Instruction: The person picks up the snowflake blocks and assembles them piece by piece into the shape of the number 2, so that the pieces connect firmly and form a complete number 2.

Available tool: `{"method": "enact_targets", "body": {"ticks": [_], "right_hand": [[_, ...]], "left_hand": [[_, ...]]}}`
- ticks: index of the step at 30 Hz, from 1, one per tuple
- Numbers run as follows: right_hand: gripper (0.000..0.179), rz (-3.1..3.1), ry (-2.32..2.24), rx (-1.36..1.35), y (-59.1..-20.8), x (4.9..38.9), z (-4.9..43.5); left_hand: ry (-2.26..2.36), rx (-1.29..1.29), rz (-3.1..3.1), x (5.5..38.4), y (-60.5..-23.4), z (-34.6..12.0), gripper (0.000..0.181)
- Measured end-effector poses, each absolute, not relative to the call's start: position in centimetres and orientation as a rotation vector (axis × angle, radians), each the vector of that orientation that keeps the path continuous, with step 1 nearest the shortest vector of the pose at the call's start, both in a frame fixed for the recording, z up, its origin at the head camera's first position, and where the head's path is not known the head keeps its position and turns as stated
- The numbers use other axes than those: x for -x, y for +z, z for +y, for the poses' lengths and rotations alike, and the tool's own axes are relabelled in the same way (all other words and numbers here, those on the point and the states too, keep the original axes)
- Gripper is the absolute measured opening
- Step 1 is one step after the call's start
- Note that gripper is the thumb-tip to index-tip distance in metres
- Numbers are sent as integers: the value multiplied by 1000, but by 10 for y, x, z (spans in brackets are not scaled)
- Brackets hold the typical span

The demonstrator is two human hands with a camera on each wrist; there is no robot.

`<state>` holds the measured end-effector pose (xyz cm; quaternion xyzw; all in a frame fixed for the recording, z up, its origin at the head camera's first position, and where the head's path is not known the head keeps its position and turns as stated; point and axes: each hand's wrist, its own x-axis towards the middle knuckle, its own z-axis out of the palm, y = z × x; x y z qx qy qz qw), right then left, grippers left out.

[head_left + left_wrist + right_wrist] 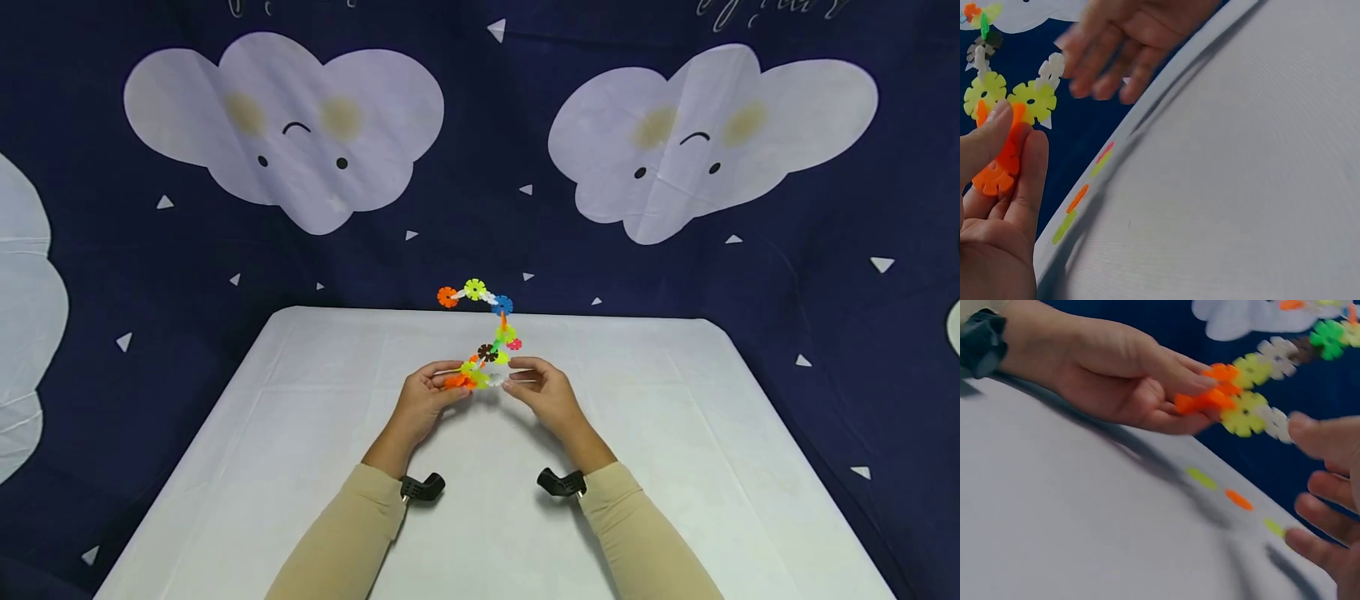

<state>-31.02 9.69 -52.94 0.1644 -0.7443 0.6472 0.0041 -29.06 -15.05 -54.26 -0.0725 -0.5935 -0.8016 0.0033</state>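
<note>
A chain of joined plastic snowflake discs in several colours rises from between the hands, its blue disc [502, 306] and orange end disc [447, 297] highest in the head view. My left hand [423, 406] pinches the orange discs [999, 165] at the lower end between thumb and fingers. From there two yellow discs [1034, 101] branch off, one leading to a white disc [1274, 423]. Close beside that white disc is my right hand [551, 400], its fingers spread and loosely bent. Whether its thumb touches the disc, I cannot tell.
Loose discs lie in a row near the far edge of the white table [637, 467], among them an orange disc [1239, 499] and a yellow-green disc [1201, 477]. Behind the table hangs a dark blue cloth [495, 242] with printed clouds.
</note>
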Motion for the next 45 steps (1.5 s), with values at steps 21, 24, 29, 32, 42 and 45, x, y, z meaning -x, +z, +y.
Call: {"method": "enact_targets", "body": {"ticks": [21, 24, 29, 32, 42, 45], "right_hand": [[40, -2736, 1028, -483, -543, 405, 94], [30, -2694, 1021, -524, -544, 407, 90], [24, -2644, 968, -589, -550, 406, 86], [26, -2600, 1036, -587, -553, 401, 87], [22, -2250, 1432, -554, -553, 380, 87], [23, -2181, 1593, -516, -550, 372, 88]], "left_hand": [[-2537, 180, -1843, 290, -540, -150, 46], [-2530, 178, -1853, 291, -541, -150, 46], [-2527, 176, -1853, 291, -543, -151, 46], [-2538, 180, -1848, 291, -544, -151, 46], [-2518, 204, -1842, 289, -540, -151, 44], [-2517, 202, -1834, 289, -540, -151, 45]]}}
